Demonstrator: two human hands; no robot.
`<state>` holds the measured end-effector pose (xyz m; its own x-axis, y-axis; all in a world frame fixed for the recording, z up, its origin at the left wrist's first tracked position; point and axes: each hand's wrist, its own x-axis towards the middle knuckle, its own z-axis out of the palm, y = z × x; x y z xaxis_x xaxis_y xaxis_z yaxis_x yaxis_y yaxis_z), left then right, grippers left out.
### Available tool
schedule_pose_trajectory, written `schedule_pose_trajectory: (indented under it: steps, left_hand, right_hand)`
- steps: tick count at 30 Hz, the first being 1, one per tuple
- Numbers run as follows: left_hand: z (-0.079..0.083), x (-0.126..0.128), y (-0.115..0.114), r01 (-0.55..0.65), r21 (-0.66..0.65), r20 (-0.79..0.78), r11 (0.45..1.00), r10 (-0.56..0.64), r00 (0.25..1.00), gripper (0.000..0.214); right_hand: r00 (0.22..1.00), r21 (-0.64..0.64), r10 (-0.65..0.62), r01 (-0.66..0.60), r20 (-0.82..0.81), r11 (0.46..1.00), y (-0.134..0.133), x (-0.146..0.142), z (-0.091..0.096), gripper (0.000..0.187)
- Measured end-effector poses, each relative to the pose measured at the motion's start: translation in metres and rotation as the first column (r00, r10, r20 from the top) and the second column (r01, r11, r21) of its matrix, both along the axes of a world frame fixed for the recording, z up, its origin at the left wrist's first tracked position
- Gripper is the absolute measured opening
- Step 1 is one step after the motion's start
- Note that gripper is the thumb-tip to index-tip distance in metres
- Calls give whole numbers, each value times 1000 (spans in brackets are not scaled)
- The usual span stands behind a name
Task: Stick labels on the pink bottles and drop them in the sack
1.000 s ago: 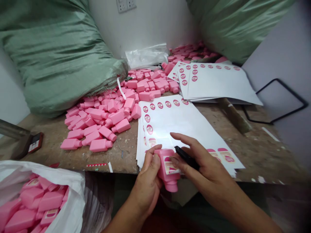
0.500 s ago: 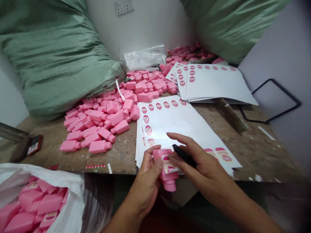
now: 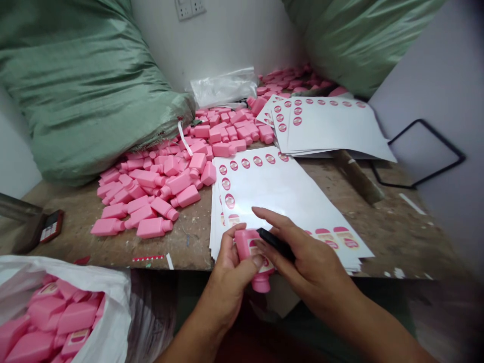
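My left hand (image 3: 230, 275) is wrapped around a small pink plastic bottle (image 3: 245, 243), its neck pointing down toward me. A printed label lies on the bottle's face, partly covered by my left thumb and right fingers. My right hand (image 3: 302, 252) grips a slim black tool (image 3: 276, 243), perhaps a pen or cutter; its kind does not show. Fingertips of that hand touch the label, while the index finger is stretched out above. Under and beyond both hands lies a stack of white sticker sheets (image 3: 272, 194) with pink labels along the edges.
Many loose pink bottles (image 3: 155, 212) are heaped at the left and back. More sticker sheets (image 3: 333, 128) lie back right, beside a black metal frame (image 3: 419, 154). A white sack (image 3: 117, 302) of bottles stands lower left. Green sacks (image 3: 94, 96) loom behind; a calculator (image 3: 52, 226) sits left.
My right hand and the black tool have shifted slightly left over the bottle. My left thumb has moved down onto the label. The view has shifted slightly.
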<state>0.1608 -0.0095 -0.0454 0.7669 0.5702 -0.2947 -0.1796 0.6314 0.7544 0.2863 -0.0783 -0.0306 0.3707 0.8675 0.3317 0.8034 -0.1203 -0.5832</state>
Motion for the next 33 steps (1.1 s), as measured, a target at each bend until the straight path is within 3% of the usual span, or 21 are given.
schedule_pose_trajectory:
  steps: [4,7,9,12,14,18,22,24,28,33]
  left_hand:
    - [-5,-2,1,-7,71,-55,997,11,998,48]
    - [-4,-2,1,-11,110,-131,994,25,991,53]
    - [-1,-2,2,-17,88,-163,996,32,986,59]
    - [5,-1,1,-29,-6,-162,1000,28,986,67]
    - [8,0,0,-25,-58,-140,998,17,990,70]
    - [9,0,-5,-8,-34,-154,999,3,988,71]
    - [9,-1,-6,35,5,-167,999,-33,985,61]
    - [9,-1,-4,21,-37,-142,999,-26,990,55]
    - [6,-4,3,-51,-118,-131,992,36,991,34]
    - [3,-9,10,-111,-195,-126,975,87,988,38]
  right_hand:
    - [969,43,-16,6,247,999,1,0,2,37]
    - [953,46,-2,-12,303,999,-4,11,3,32]
    - [977,22,-39,35,211,999,-9,20,4,30]
    - [984,-48,-113,108,-134,993,-16,28,6,27]
    - [929,-51,-104,92,-356,994,-16,23,5,25]
    - [825,-7,-27,28,-565,1000,-7,6,-3,25]
    - [630,2,-23,39,-776,999,4,2,-14,25]
    - [578,4,-39,72,-815,997,6,6,-17,29]
    - [638,22,-82,153,-766,988,6,15,-16,31]
    - [673,38,-118,213,-730,976,2,19,-18,34]
